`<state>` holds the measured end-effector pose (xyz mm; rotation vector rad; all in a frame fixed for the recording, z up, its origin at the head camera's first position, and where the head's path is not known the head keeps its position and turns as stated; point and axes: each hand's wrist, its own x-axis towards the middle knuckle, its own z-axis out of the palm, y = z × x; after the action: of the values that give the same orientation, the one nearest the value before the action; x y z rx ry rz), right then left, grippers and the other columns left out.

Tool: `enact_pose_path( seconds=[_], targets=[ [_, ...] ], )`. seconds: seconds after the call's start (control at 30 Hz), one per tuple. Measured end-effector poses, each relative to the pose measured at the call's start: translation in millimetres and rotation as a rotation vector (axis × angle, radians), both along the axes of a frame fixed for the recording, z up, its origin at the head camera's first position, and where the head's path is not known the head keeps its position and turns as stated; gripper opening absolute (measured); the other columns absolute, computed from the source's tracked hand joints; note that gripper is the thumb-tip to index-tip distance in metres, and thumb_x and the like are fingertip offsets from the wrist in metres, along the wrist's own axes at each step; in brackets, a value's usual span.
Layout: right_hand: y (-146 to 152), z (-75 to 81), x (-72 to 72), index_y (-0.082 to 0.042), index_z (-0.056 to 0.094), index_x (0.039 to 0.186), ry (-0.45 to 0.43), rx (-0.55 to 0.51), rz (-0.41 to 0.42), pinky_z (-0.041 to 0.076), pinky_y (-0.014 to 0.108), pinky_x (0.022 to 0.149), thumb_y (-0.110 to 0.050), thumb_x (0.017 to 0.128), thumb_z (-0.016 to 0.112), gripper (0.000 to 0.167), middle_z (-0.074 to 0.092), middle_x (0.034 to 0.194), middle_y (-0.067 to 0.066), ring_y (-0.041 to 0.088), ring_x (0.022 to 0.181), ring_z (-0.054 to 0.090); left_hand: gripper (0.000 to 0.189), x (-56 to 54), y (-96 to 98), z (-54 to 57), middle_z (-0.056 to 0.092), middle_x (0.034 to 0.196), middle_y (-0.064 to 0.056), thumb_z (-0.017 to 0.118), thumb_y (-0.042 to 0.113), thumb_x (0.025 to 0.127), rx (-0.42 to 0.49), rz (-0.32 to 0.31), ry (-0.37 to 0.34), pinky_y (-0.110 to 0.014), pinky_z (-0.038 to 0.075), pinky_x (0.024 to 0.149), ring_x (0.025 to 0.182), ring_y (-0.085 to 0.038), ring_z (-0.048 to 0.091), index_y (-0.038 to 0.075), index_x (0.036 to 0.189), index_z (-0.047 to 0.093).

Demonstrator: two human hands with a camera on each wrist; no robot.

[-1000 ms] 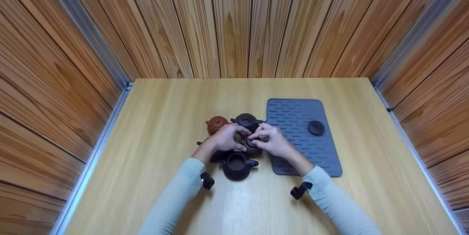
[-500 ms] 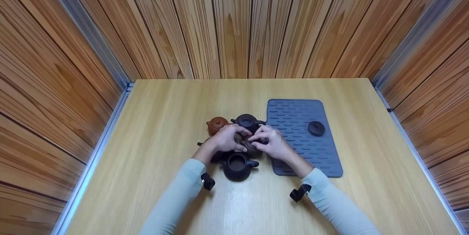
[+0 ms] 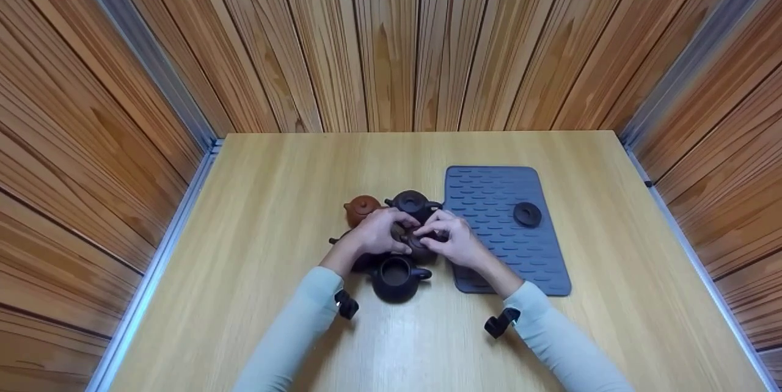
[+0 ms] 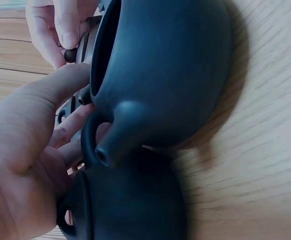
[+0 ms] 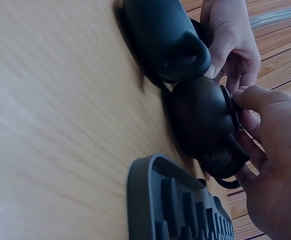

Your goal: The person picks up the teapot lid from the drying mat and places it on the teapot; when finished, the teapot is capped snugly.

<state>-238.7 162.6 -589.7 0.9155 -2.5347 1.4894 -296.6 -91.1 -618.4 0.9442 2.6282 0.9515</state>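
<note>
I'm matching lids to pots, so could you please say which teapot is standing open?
The black pot lowest in the head view: it alone shows its inside, while the right hand pinches the lid of the brown pot behind it.

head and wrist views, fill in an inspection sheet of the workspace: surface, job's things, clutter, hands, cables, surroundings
surface: light wooden table, ribbed gray mat on it
job's things: dark brown teapot with lid knob at its top; whether the lid is fully seated cannot be told
clutter: open black teapot, orange-brown teapot, black teapot behind, another partly hidden dark teapot; round dark piece on the mat
left hand: curved about the dark brown teapot
right hand: pinching the lid knob
cables: nothing seen
surroundings: wood-plank walls, metal strips at the corners
</note>
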Motion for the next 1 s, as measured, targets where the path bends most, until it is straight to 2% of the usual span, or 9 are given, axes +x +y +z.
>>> enact_pose_path(
  seconds=[0.07, 0.13, 0.3, 0.4, 0.5, 0.63, 0.73, 1.0],
  targets=[
    [2.3, 0.1, 0.4, -0.012, 0.090, 0.112, -0.013, -0.004, 0.011, 0.052, 0.035, 0.088, -0.008, 0.097, 0.086, 0.015, 0.077, 0.107, 0.013, 0.028, 0.102, 0.065, 0.057, 3.6, 0.5, 4.3, 0.083, 0.131, 0.001, 0.100, 0.030, 0.083, -0.016, 0.012, 0.011, -0.042, 0.058, 0.111, 0.128, -0.022, 0.072, 0.021, 0.136, 0.080],
    [4.5, 0.6, 0.8, -0.011, 0.089, 0.114, -0.028, -0.007, 0.026, 0.053, 0.036, 0.088, -0.008, 0.098, 0.086, 0.016, 0.078, 0.108, 0.014, 0.033, 0.102, 0.065, 0.057, 10.8, 1.1, 16.3, 0.084, 0.131, -0.002, 0.099, 0.026, 0.084, -0.019, 0.027, -0.002, -0.041, 0.059, 0.109, 0.126, -0.023, 0.075, 0.019, 0.137, 0.079],
    [10.2, 2.1, 0.7, -0.010, 0.088, 0.120, -0.049, -0.002, 0.077, 0.056, 0.039, 0.092, -0.010, 0.101, 0.083, 0.019, 0.080, 0.114, 0.016, 0.034, 0.107, 0.070, 0.053, 33.5, -0.9, 56.4, 0.084, 0.133, -0.013, 0.095, 0.016, 0.090, 0.011, 0.064, -0.064, -0.047, 0.062, 0.109, 0.125, -0.030, 0.078, 0.009, 0.140, 0.077],
    [13.8, 5.0, 0.8, -0.010, 0.087, 0.123, -0.067, 0.014, 0.108, 0.057, 0.040, 0.097, -0.012, 0.103, 0.082, 0.021, 0.080, 0.119, 0.015, 0.030, 0.112, 0.071, 0.052, 42.2, -5.6, 68.2, 0.082, 0.138, -0.013, 0.093, 0.014, 0.092, 0.031, 0.093, -0.051, -0.051, 0.060, 0.112, 0.128, -0.032, 0.077, 0.008, 0.141, 0.077],
    [17.1, 9.1, 1.8, -0.010, 0.086, 0.126, -0.079, 0.031, 0.131, 0.058, 0.042, 0.102, -0.013, 0.104, 0.081, 0.023, 0.080, 0.122, 0.015, 0.027, 0.117, 0.071, 0.052, 49.5, -11.3, 73.3, 0.081, 0.139, -0.015, 0.093, 0.014, 0.093, 0.077, 0.123, -0.026, -0.053, 0.061, 0.111, 0.125, -0.034, 0.079, 0.008, 0.142, 0.076],
    [19.9, 12.7, 2.3, -0.010, 0.085, 0.126, -0.073, 0.053, 0.150, 0.058, 0.042, 0.104, -0.014, 0.104, 0.081, 0.023, 0.081, 0.123, 0.015, 0.024, 0.118, 0.072, 0.053, 58.5, -18.0, 74.8, 0.078, 0.139, -0.020, 0.091, 0.013, 0.093, 0.165, 0.145, 0.007, -0.056, 0.063, 0.108, 0.121, -0.040, 0.080, 0.005, 0.142, 0.075],
    [20.9, 13.4, 2.3, -0.010, 0.085, 0.127, -0.079, 0.064, 0.158, 0.058, 0.042, 0.105, -0.016, 0.105, 0.081, 0.023, 0.080, 0.124, 0.014, 0.022, 0.120, 0.072, 0.052, 66.6, -21.3, 74.2, 0.075, 0.143, -0.021, 0.090, 0.013, 0.093, 0.203, 0.147, 0.045, -0.057, 0.062, 0.110, 0.123, -0.042, 0.079, 0.004, 0.142, 0.074],
    [22.2, 15.6, 3.0, -0.009, 0.085, 0.128, -0.070, 0.065, 0.174, 0.059, 0.045, 0.104, -0.015, 0.105, 0.080, 0.024, 0.081, 0.124, 0.015, 0.025, 0.119, 0.073, 0.065, 92.8, -25.3, 72.2, 0.071, 0.154, -0.018, 0.096, 0.022, 0.090, 0.220, 0.137, 0.149, -0.058, 0.054, 0.123, 0.147, -0.038, 0.066, 0.008, 0.149, 0.071]
  ],
)
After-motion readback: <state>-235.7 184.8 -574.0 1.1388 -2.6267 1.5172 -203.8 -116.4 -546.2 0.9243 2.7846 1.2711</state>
